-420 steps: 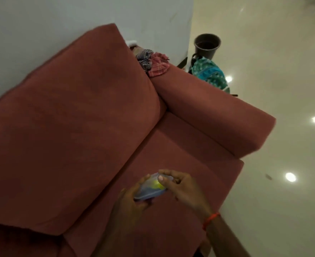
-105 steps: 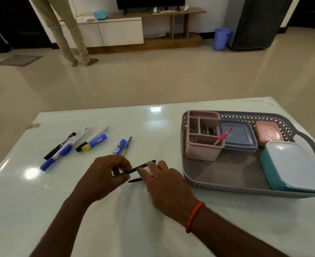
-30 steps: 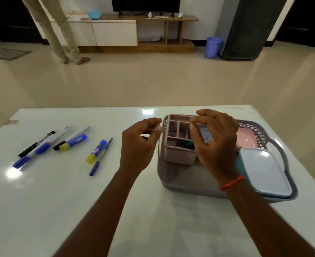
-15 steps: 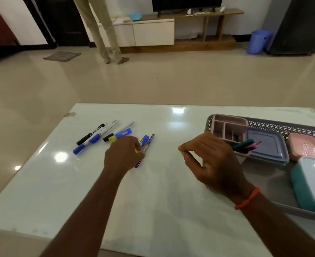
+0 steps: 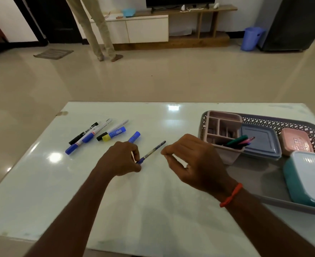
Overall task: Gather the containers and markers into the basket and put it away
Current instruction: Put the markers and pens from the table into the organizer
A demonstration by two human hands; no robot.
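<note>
My left hand [image 5: 120, 159] pinches the blue end of a thin pen [image 5: 153, 151] that slants up and right over the white table [image 5: 153, 210]. My right hand [image 5: 191, 162] hovers just right of the pen's tip, fingers curled and holding nothing. A blue marker [image 5: 134, 136] lies partly behind my left hand. Several more markers [image 5: 95, 133] lie at the left. The grey basket [image 5: 260, 175] at the right holds a pink organizer [image 5: 225, 132] with pens [image 5: 240, 141] in it, a blue-lidded container [image 5: 260, 141], a small pink box [image 5: 294, 141] and a teal container [image 5: 308, 179].
Beyond the table's far edge is tiled floor. A person's legs [image 5: 95, 30] stand by a white cabinet [image 5: 145, 29] and a TV shelf. A blue bin [image 5: 251, 38] sits beside a dark fridge at the back right.
My left hand has picked the thin pen off the table and holds it up by its end. My right hand has drifted left toward the pen's tip.
</note>
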